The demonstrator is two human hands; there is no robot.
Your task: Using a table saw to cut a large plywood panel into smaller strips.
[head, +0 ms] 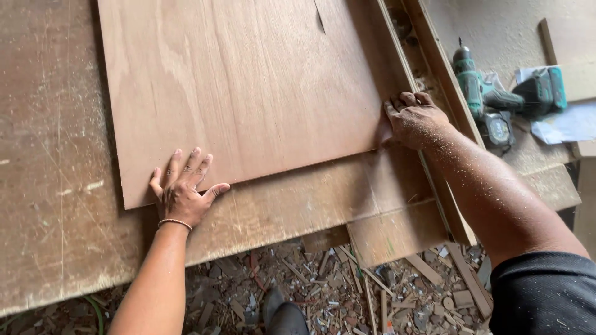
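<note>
Head view: we see the plywood sheet (248, 87) lying flat on the worn bench (56, 186), its near edge angled across a lower board (310, 198). Our left hand (182, 189) lies palm down at the sheet's near-left corner, fingers spread, arm stretched straight forward. Our right hand (415, 118) presses on the sheet's right corner, fingers curled together, forearm dusted with sawdust. A teal cordless drill (481, 93) lies well apart to the right.
</note>
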